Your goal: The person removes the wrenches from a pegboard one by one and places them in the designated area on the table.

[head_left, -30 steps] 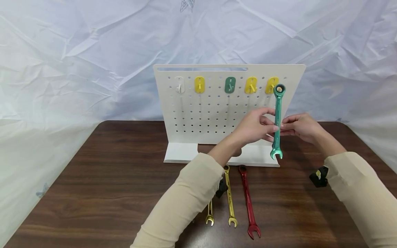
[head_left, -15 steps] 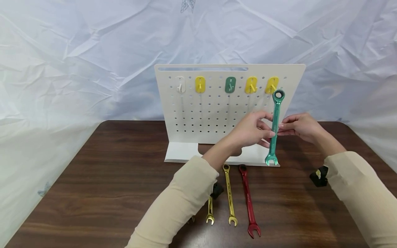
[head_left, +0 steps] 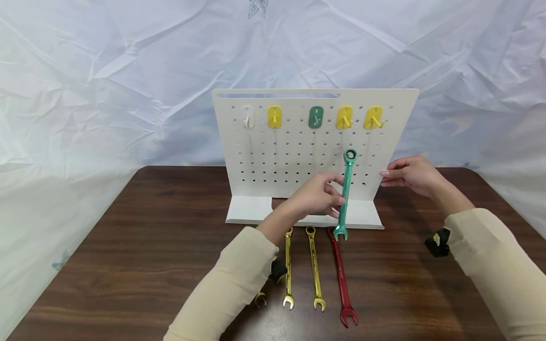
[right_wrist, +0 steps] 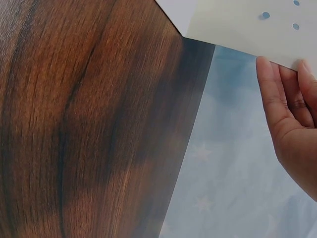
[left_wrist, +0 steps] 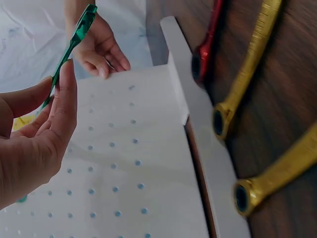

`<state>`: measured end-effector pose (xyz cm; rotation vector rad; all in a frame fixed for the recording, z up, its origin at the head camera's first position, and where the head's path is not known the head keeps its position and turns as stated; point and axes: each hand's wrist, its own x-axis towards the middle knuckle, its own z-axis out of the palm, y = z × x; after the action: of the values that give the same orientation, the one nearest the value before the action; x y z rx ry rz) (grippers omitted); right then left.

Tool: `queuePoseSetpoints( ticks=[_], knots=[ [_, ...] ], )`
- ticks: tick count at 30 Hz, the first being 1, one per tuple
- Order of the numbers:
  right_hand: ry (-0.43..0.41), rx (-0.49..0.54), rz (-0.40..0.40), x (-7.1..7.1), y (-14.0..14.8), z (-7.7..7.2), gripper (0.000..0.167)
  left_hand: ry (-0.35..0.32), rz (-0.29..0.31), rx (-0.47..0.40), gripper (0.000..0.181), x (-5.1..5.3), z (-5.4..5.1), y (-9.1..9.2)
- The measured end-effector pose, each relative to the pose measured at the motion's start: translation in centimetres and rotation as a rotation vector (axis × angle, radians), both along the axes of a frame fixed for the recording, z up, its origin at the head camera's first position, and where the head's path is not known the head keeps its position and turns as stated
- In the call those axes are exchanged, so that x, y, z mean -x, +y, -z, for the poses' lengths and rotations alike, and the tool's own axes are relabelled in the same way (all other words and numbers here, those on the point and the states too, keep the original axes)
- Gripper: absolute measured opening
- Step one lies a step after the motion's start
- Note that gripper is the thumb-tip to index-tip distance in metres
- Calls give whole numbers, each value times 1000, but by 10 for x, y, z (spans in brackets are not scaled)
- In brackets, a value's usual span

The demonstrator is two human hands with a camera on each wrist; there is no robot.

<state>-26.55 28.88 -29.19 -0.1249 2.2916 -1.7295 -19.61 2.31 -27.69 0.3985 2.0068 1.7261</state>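
Observation:
My left hand [head_left: 317, 195] pinches a green combination wrench [head_left: 346, 194] by the middle of its shank, in front of the white pegboard [head_left: 277, 163]. The wrench stands nearly upright, ratchet ring up and open end down. In the left wrist view the green wrench [left_wrist: 74, 42] shows edge-on between thumb and fingers. At the board's right edge, my right hand [head_left: 411, 173] holds the edge between thumb and fingers. The right wrist view shows these fingers [right_wrist: 272, 94] at the white panel's rim.
On the wooden table [head_left: 170, 265] lie a red wrench [head_left: 341, 274] and two gold wrenches, one [head_left: 315, 270] nearest the red. Another wrench end [head_left: 260, 299] shows by the left sleeve. Yellow hooks [head_left: 373, 117], a green hook [head_left: 316, 117] and a white hook [head_left: 247, 117] line the board's top.
My left hand has moved left and down with the green wrench, away from the rightmost yellow hook and the right hand. The right hand stays at the board's edge.

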Motion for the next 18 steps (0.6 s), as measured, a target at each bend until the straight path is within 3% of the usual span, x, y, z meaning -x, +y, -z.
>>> queuePoseSetpoints(
  ticks=[8,18],
  knots=[
    [-8,13,-6,0,-1,-1,9,-39,-41,8,27,0,16,-23],
    [-6,-7,-7,0,-1,0,11,-65,-79,42,27,-3,27,-54]
  ],
)
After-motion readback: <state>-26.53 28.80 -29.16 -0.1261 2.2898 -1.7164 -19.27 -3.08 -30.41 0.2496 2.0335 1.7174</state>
